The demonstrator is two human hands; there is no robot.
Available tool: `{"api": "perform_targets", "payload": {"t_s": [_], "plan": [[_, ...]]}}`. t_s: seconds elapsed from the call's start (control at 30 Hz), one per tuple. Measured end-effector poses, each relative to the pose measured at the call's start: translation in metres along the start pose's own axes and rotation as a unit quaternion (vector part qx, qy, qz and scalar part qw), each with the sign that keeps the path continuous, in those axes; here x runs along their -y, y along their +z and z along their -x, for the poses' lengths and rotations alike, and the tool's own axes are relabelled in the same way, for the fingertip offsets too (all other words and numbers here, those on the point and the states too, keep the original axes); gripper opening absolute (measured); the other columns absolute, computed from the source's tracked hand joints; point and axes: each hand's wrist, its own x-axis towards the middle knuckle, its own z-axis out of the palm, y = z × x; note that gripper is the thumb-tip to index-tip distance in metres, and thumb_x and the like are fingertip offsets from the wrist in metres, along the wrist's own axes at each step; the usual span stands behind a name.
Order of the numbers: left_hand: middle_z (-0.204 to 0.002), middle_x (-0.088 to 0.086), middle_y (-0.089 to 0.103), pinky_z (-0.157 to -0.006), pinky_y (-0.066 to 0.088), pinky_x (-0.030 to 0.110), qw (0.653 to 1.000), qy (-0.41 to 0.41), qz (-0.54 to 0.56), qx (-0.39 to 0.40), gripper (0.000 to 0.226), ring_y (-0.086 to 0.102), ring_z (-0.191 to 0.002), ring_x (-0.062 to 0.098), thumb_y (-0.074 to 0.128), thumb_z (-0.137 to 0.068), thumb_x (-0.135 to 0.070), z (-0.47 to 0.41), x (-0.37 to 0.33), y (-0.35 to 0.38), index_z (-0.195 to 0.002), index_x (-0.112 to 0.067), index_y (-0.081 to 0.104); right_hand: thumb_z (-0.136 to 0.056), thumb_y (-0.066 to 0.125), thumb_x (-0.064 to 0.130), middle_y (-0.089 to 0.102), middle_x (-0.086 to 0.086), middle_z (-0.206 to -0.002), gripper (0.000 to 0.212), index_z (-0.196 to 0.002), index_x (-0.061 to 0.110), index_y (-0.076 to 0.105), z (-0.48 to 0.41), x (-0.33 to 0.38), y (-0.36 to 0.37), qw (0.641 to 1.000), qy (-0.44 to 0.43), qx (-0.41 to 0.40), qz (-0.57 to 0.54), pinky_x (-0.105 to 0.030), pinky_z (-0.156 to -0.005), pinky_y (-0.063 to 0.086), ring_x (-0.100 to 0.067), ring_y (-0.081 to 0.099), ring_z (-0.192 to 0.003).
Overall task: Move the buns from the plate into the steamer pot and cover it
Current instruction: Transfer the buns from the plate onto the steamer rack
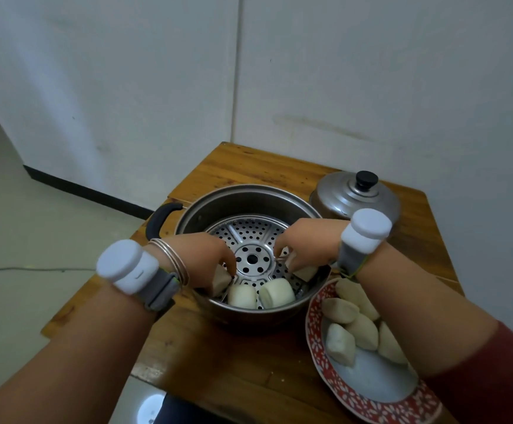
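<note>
left hand (201, 255): inside the steamer pot (187, 220), near-left side; fingers (229, 266) curled down around a bun (220, 280), touching the rack
right hand (305, 240): inside pot, right side; fingers (279, 250) curled down on another bun (305, 272) at the right wall
steamer rack (250, 240): perforated metal, sits in pot; far half bare
loose buns in pot: 2 white ones, side by side at the near edge (243, 296) (276, 293), between the 2 held buns
buns total in pot: 4, all along the near arc
plate (356, 396): red rim with white pattern, just right of pot on tabletop (249, 169); near part bare
buns on plate (353, 316): about 6, piled at the far end, partly hidden by right forearm
lid (353, 197): metal dome, black knob, on tabletop behind-right of pot, off the pot
pot handle (160, 220): black, left side
wrists: white sensor on grey strap on each (126, 266) (367, 231); bangles (172, 258) on left
sleeve (494, 362): dark red, right arm
</note>
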Motion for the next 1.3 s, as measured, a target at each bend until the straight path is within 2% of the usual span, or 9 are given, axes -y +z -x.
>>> {"api": "perform_targets", "payload": {"t_s": [0.23,0.4,0.5,0.63,0.77,0.97,1.07,1.13,1.3], "plan": [[-0.123,0.005,0.058,-0.089,0.052,0.033,0.998,-0.03,-0.042,-0.033,0.046,0.056,-0.111,0.024,0.065,-0.081,-0.025,-0.009,0.004,0.008,-0.126,-0.022,0.055,-0.088,0.051,0.014,0.065,-0.006,-0.084,0.02,-0.097,0.007,0.067,-0.021,0.004,0.017,0.993,0.068,-0.077,0.06,-0.025,-0.05,0.04,-0.022,0.057,-0.068],[-0.125,0.005,0.057,-0.096,0.05,0.038,0.999,-0.013,-0.04,-0.021,0.048,0.055,-0.113,0.024,0.065,-0.081,-0.02,-0.011,0.007,0.012,-0.128,-0.022,0.054,-0.09,0.053,0.015,0.068,-0.016,-0.106,0.025,-0.109,0.006,0.067,-0.022,0.006,0.017,0.987,0.064,-0.146,-0.018,-0.038,-0.081,0.053,-0.031,0.064,-0.099],[-0.12,0.007,0.06,-0.093,0.051,0.04,0.999,-0.011,-0.031,-0.03,0.04,0.057,-0.109,0.026,0.062,-0.082,-0.021,-0.012,0.009,0.013,-0.121,-0.02,0.059,-0.091,0.051,0.014,0.071,-0.01,-0.107,0.026,-0.108,0.006,0.07,-0.012,-0.003,0.007,0.978,0.07,-0.179,-0.085,-0.036,-0.086,0.052,-0.029,0.064,-0.101],[-0.122,0.006,0.059,-0.093,0.051,0.036,0.999,-0.021,-0.025,-0.041,0.045,0.056,-0.111,0.026,0.065,-0.081,-0.02,-0.013,0.007,0.013,-0.125,-0.02,0.057,-0.087,0.063,0.024,0.066,-0.012,-0.078,0.023,-0.088,0.002,0.072,-0.006,-0.009,0.001,0.989,0.107,-0.103,-0.024,-0.032,-0.065,0.05,-0.029,0.062,-0.074],[-0.124,0.007,0.058,-0.093,0.051,0.035,0.998,-0.029,-0.025,-0.047,0.046,0.056,-0.112,0.026,0.066,-0.08,-0.018,-0.013,0.006,0.015,-0.125,-0.019,0.056,-0.082,0.068,0.042,0.045,0.001,-0.052,0.047,-0.051,0.013,0.047,-0.003,-0.001,0.0,0.992,0.12,-0.038,0.021,-0.025,-0.048,0.038,-0.019,0.046,-0.052],[-0.117,0.008,0.062,-0.089,0.053,0.035,0.997,-0.029,-0.031,-0.061,0.041,0.059,-0.107,0.026,0.067,-0.079,-0.017,-0.012,0.005,0.016,-0.12,-0.016,0.06,-0.081,0.065,0.049,0.049,0.005,-0.06,0.043,-0.057,0.019,0.046,-0.004,0.013,-0.001,0.983,0.137,0.046,0.116,-0.022,-0.045,0.037,-0.014,0.05,-0.059],[-0.116,0.009,0.063,-0.088,0.054,0.035,0.997,-0.03,-0.035,-0.062,0.03,0.06,-0.106,0.027,0.067,-0.079,-0.016,-0.011,0.005,0.016,-0.108,-0.014,0.063,-0.087,0.06,0.026,0.061,0.0,-0.085,0.014,-0.081,0.014,0.064,-0.007,0.015,0.004,0.982,0.151,-0.044,0.102,-0.029,-0.057,0.04,-0.021,0.057,-0.073],[-0.118,0.008,0.062,-0.09,0.053,0.035,0.997,-0.032,-0.033,-0.064,0.032,0.059,-0.108,0.027,0.066,-0.08,-0.015,-0.01,0.004,0.016,-0.112,-0.015,0.062,-0.087,0.054,0.011,0.06,-0.007,-0.101,0.015,-0.098,0.008,0.064,-0.009,0.017,0.008,0.979,0.163,-0.09,0.08,-0.031,-0.061,0.041,-0.026,0.06,-0.08],[-0.122,0.007,0.06,-0.094,0.051,0.037,0.997,-0.032,-0.03,-0.063,0.045,0.057,-0.111,0.026,0.065,-0.081,-0.014,-0.009,0.005,0.016,-0.125,-0.018,0.057,-0.089,0.052,0.01,0.045,-0.002,-0.062,0.013,-0.08,0.006,0.06,-0.003,0.013,0.001,0.991,0.11,-0.014,0.071,-0.026,-0.056,0.036,-0.02,0.046,-0.062]]}}
